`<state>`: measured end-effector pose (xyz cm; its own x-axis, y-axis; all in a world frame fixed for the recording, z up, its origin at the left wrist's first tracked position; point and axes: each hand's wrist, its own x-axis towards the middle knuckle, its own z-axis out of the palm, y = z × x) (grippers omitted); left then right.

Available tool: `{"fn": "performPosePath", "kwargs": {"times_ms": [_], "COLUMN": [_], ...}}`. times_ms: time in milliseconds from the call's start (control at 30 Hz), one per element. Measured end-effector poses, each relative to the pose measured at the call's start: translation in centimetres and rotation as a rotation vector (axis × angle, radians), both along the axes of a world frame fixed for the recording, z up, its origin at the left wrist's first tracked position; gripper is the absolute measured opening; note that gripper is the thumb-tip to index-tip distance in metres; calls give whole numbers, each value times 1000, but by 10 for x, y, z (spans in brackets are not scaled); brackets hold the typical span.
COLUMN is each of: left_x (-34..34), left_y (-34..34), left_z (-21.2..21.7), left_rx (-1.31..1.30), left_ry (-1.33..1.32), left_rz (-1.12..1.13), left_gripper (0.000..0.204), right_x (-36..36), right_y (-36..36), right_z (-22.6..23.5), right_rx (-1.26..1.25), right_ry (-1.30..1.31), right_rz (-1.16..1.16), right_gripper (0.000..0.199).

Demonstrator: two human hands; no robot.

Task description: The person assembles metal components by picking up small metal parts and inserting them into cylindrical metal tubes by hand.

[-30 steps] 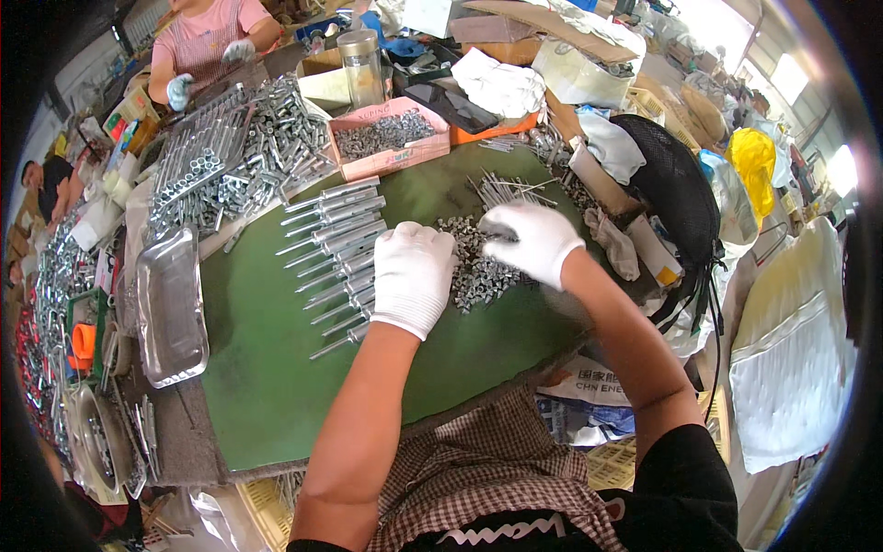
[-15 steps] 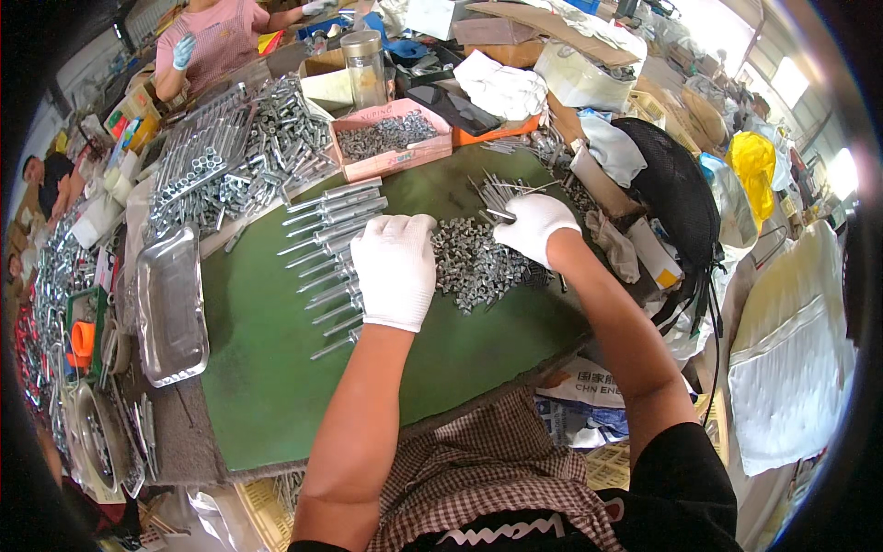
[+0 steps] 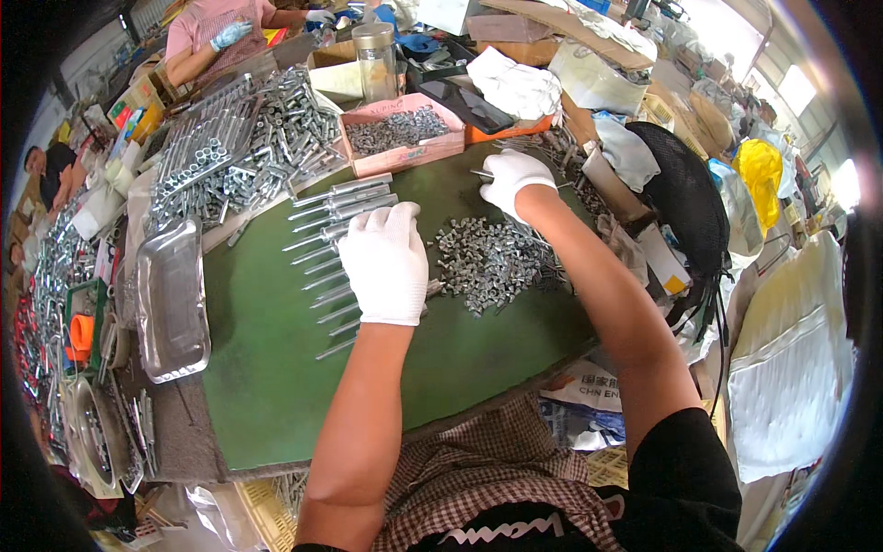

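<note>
My left hand (image 3: 386, 262), in a white knit glove, rests with its fingers curled over a row of metal rods with thicker sleeve ends (image 3: 363, 195). The rods lie side by side, thin tips to the left, and the palm hides several sleeve ends. Farther right, my right hand (image 3: 517, 181), also gloved in white, is closed on a thin metal rod (image 3: 482, 174) whose end pokes out to the left. Between and nearer than the hands lies a heap of small metal nut-like pieces (image 3: 487, 267). More thin rods show partly behind the right wrist.
A green mat (image 3: 267, 396) covers the table. Beyond it stand a pink box (image 3: 441, 147) of small parts, a clear jar (image 3: 375, 69) and a heap of metal sleeves (image 3: 294, 120). A steel tray (image 3: 173, 304) sits at left, a black mesh bag (image 3: 685, 184) at right. Across the table works another person (image 3: 207, 41).
My right hand has moved away from me and slightly left, off the heap's edge. My left hand has shifted slightly nearer. The other person's gloved hand has moved right.
</note>
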<state>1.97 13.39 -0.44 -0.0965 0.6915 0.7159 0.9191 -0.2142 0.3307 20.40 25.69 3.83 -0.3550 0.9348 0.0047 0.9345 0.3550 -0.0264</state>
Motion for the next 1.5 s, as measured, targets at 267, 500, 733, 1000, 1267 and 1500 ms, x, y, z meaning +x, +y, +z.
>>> {"fn": "performPosePath", "kwargs": {"times_ms": [267,500,733,1000,1267,1500], "left_x": [8,29,33,60,83,83], "left_y": [-2,-9,-6,1,16,20], "left_z": [4,9,15,14,12,15], "left_rx": [11,33,22,-182,-465,-382], "left_ry": [-11,-136,-128,105,301,376], "left_rz": [-78,-327,-486,-342,-204,-110], "left_gripper": [12,15,12,12,21,13], "right_x": [13,33,36,51,69,63], "right_y": [-9,-66,-84,-88,-80,-78], "right_z": [0,14,18,6,-10,-5], "right_rx": [-32,-493,-545,2,-85,-86], "right_ry": [79,880,938,353,365,330], "right_rz": [20,26,89,224,97,75], "right_gripper": [31,11,9,22,24,32]}}
